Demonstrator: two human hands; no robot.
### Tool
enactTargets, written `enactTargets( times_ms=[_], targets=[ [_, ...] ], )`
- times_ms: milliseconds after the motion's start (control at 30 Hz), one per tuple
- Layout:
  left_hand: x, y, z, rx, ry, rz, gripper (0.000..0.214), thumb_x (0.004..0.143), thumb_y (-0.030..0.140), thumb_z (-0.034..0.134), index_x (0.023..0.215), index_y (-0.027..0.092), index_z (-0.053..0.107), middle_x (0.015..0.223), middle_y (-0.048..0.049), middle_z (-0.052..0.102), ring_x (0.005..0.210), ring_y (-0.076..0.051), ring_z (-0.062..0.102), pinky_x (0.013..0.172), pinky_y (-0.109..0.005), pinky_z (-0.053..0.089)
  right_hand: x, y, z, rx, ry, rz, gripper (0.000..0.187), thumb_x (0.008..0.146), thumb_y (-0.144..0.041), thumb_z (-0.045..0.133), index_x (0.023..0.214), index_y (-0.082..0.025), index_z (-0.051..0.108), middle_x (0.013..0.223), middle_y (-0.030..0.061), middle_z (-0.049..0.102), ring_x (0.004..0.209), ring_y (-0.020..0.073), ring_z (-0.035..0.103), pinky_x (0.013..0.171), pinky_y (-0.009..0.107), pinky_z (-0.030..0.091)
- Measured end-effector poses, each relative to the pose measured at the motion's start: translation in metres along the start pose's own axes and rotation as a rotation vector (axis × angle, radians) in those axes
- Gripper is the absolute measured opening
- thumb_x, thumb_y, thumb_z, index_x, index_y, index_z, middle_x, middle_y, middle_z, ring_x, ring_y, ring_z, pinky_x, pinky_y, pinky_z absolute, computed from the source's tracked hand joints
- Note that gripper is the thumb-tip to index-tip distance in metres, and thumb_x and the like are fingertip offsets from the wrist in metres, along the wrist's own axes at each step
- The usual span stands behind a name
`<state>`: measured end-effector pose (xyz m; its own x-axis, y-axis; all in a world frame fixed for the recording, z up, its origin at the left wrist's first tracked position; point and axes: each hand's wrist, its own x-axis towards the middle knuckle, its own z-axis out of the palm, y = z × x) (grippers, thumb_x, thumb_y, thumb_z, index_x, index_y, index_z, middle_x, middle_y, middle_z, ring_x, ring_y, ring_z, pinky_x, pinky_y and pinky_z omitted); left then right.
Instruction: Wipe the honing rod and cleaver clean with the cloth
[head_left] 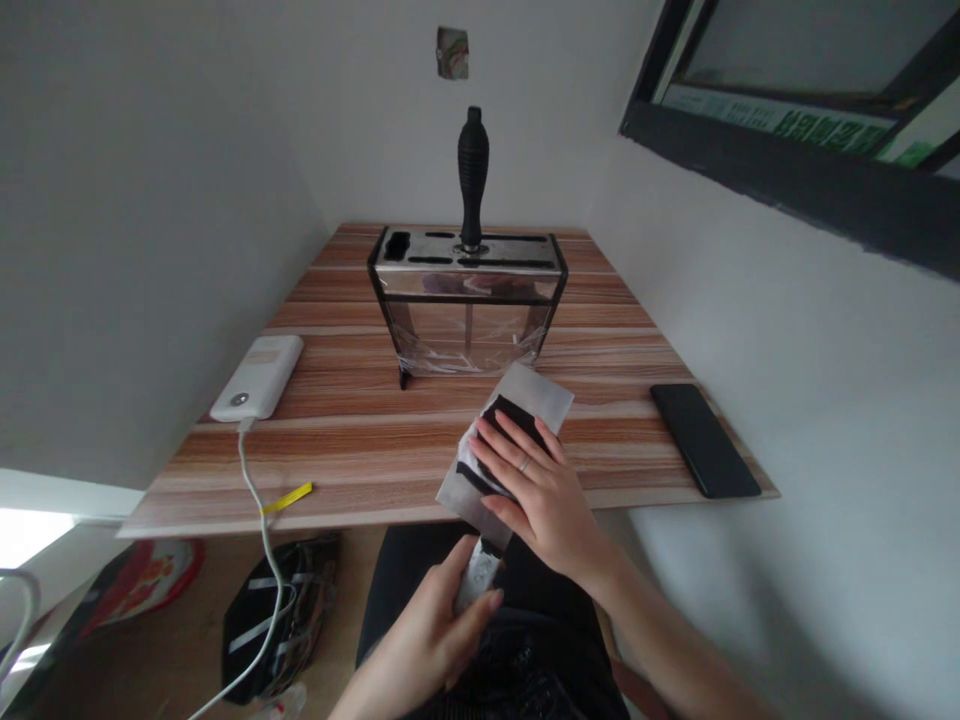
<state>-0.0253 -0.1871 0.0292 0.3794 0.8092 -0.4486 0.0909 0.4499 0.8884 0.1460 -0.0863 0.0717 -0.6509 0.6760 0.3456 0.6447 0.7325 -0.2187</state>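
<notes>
My left hand (442,610) is closed around the pale handle of a cleaver (536,388). Its broad grey blade slants up and to the right over the table's front edge, with dark patches on its face. Flat across that blade lies my right hand (536,490), fingers stretched out, a ring on one of them. Under those fingertips shows a bit of white, thin material (468,452), perhaps a tissue or wipe; most of it is hidden. Just beyond the blade's tip stands a clear-sided knife block (469,330) with a slotted metal top. A black ribbed handle (472,170) sticks up from it.
On the wood-grain table (337,450) lie a white power bank (259,375) with a white cable (255,490), a small yellow strip (289,497) and a black phone (705,440). Walls enclose the back and sides. A black bag (277,620) rests on the floor at left.
</notes>
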Motion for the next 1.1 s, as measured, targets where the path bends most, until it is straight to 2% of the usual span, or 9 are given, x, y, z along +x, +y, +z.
enactTargets(
  times_ms=[133,267,467,633,800,967,1100],
  targets=[
    [-0.003,-0.007,0.001,0.017,0.009,-0.025,0.071,0.087,0.058,0.050,0.142,0.019,0.028,0.067,0.0051,0.045,0.042,-0.005,0.037,0.036,-0.015,0.031,0.003,0.019,0.000,-0.040,0.059,0.069,0.050,0.098,-0.038,0.035,0.145,-0.021,0.032,0.151,0.0050,0.034,0.143,0.0214,0.023,0.117,0.049,0.015],
    [-0.003,-0.008,0.000,0.024,0.011,-0.010,0.070,0.085,0.058,0.052,0.140,0.019,0.034,0.068,0.0025,0.050,0.044,-0.007,0.040,0.038,-0.016,0.034,0.009,0.035,0.000,-0.058,0.125,0.122,0.050,0.098,-0.036,0.036,0.147,-0.024,0.029,0.150,0.0048,0.037,0.142,0.0222,0.025,0.116,0.052,0.016],
    [-0.002,-0.009,0.000,0.055,0.051,-0.036,0.076,0.084,0.061,0.051,0.142,0.016,0.030,0.075,0.0016,0.050,0.046,-0.007,0.041,0.039,-0.016,0.034,0.015,0.042,0.003,-0.070,0.175,0.192,0.052,0.098,-0.035,0.036,0.148,-0.024,0.026,0.151,0.0067,0.036,0.143,0.0244,0.024,0.115,0.057,0.012],
    [-0.001,-0.008,0.000,0.010,0.014,-0.060,0.073,0.086,0.059,0.050,0.141,0.017,0.027,0.062,0.0066,0.043,0.041,-0.006,0.036,0.036,-0.015,0.030,0.007,0.026,0.011,-0.046,0.117,0.136,0.056,0.097,-0.038,0.038,0.149,-0.022,0.022,0.151,0.0074,0.033,0.143,0.0250,0.022,0.116,0.057,0.012],
    [0.004,-0.003,-0.001,-0.023,0.011,-0.010,0.069,0.085,0.059,0.051,0.134,0.016,0.032,0.055,0.0092,0.041,0.038,-0.005,0.033,0.035,-0.014,0.029,-0.005,-0.003,0.018,0.003,-0.002,0.045,0.056,0.098,-0.042,0.034,0.147,-0.017,0.026,0.153,0.0066,0.029,0.144,0.0237,0.019,0.117,0.052,0.011],
    [0.006,0.007,-0.002,-0.008,0.036,0.036,0.057,0.082,0.064,0.050,0.112,0.015,0.044,0.051,0.0093,0.041,0.035,-0.005,0.034,0.034,-0.015,0.028,-0.013,-0.027,0.022,0.037,-0.026,-0.088,0.061,0.096,-0.052,0.031,0.145,-0.015,0.032,0.151,0.0053,0.033,0.143,0.0217,0.021,0.119,0.047,0.013],
    [0.006,0.010,-0.001,-0.012,0.061,0.060,0.054,0.080,0.068,0.050,0.097,0.017,0.046,0.050,0.0093,0.041,0.034,-0.005,0.033,0.033,-0.015,0.027,-0.013,-0.031,0.019,0.038,-0.009,-0.131,0.062,0.095,-0.054,0.035,0.144,-0.017,0.034,0.148,0.0046,0.040,0.142,0.0203,0.026,0.118,0.045,0.019]
  ],
)
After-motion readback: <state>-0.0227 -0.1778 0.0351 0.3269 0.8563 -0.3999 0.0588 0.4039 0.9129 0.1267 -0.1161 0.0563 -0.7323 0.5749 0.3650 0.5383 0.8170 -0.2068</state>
